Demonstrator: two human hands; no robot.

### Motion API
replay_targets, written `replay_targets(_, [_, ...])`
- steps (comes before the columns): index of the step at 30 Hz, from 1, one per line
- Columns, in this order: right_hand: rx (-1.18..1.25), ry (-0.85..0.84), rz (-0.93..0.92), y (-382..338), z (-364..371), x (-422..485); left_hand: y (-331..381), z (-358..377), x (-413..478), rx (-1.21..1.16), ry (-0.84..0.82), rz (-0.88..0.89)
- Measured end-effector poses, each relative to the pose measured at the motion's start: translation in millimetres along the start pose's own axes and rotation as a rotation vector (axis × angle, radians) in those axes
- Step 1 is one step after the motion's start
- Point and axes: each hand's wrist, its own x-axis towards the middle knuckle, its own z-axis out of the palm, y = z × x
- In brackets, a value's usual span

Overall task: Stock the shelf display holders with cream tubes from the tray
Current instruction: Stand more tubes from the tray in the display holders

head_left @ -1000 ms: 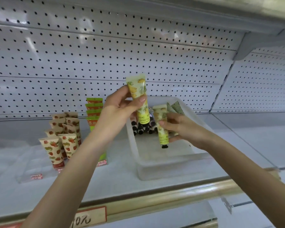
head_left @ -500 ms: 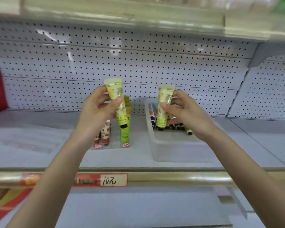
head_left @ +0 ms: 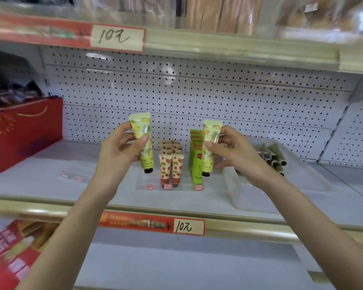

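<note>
Tray first: the translucent tray (head_left: pixel 314 181), right of the right hand (head_left: pixel 233 151), sits near the shelf edge, where a passing forearm could nudge it off. The clear display holder (head_left: pixel 142 181) below both grips looks light; a tube pushed in askew could topple the strawberry tubes (head_left: pixel 171 168) or the green tubes (head_left: pixel 195 162) just behind the right grip. The left hand (head_left: pixel 122 151) clasps a pineapple cream tube (head_left: pixel 142 139), cap down; the right pinches a second pineapple tube (head_left: pixel 211 143). Count: one tray, one holder, two held tubes, two strawberry files, one green file; the dark tubes (head_left: pixel 270 158) in the tray are too blurred to count.
</note>
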Motion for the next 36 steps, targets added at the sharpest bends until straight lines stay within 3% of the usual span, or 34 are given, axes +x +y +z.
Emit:
replay_targets(18, [-0.026, 0.017, 0.026, -20.6, 209.6, 105.2, -36.3, -225.8, 109.9, 0.136, -0.042, -0.007])
replay_targets(36, [-0.010, -0.060, 0.097, 37.4, 280.5, 210.6, -105.3, -254.3, 191.8, 0.119, 0.002, -0.091])
